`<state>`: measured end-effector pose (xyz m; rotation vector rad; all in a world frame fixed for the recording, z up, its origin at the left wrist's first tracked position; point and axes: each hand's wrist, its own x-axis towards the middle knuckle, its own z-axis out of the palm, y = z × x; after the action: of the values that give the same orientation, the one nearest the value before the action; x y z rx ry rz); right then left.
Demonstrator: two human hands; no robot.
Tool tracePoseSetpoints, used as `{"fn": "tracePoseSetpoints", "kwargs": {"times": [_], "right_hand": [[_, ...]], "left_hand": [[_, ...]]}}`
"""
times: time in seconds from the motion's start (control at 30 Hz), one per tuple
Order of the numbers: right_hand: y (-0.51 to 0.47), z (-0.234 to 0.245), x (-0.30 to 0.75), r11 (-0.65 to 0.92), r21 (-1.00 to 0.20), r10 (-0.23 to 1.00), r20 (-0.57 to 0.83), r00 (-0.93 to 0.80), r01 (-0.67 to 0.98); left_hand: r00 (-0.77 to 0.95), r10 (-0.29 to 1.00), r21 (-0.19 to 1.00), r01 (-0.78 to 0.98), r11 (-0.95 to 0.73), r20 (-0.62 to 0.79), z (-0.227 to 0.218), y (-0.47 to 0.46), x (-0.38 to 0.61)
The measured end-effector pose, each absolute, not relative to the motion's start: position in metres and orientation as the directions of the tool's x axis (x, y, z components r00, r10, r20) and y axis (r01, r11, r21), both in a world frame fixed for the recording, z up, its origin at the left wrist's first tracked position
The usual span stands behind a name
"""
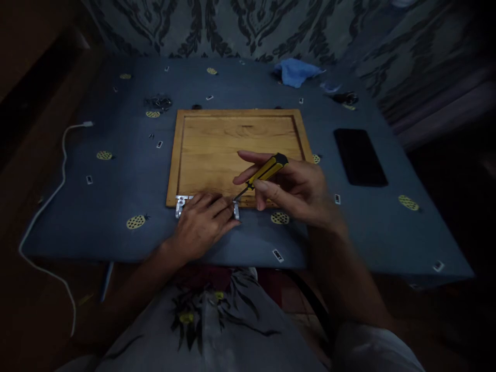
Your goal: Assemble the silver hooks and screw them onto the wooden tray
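A framed wooden panel lies flat on the table. At its near edge sits a silvery metal fitting, perhaps a hinge or handle, whose middle is covered by my left hand. The fingers of that hand are together and press the fitting against the wood. My right hand grips a yellow and black screwdriver between thumb and fingers, the handle tilted up to the right. Its shaft slants down to the left, with the tip at the fitting beside my left fingers. Whether a screw is under the tip is hidden.
The table has a blue cloth with pineapple prints. A black phone lies right of the panel. At the back are a blue crumpled bag and small dark items. A white cable runs along the left.
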<state>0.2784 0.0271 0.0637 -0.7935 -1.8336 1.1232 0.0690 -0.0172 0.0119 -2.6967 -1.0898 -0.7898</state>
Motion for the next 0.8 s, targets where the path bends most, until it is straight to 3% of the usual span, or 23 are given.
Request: {"fn": "tracePoseSetpoints", "kwargs": {"times": [0.27, 0.8], "right_hand": [[0.0286, 0.0568, 0.2741, 0.427, -0.902, 0.889, 0.406, -0.21, 0.067], [0.0276, 0.0533, 0.2711, 0.396, -0.916, 0.877, 0.357, -0.321, 0.062]], "left_hand": [[0.605, 0.618, 0.087, 0.676, -0.732, 0.502, 0.0102, -0.0175, 0.0691], [0.603, 0.621, 0.088, 0.678, -0.729, 0.5, 0.0113, -0.0178, 0.0691]]}}
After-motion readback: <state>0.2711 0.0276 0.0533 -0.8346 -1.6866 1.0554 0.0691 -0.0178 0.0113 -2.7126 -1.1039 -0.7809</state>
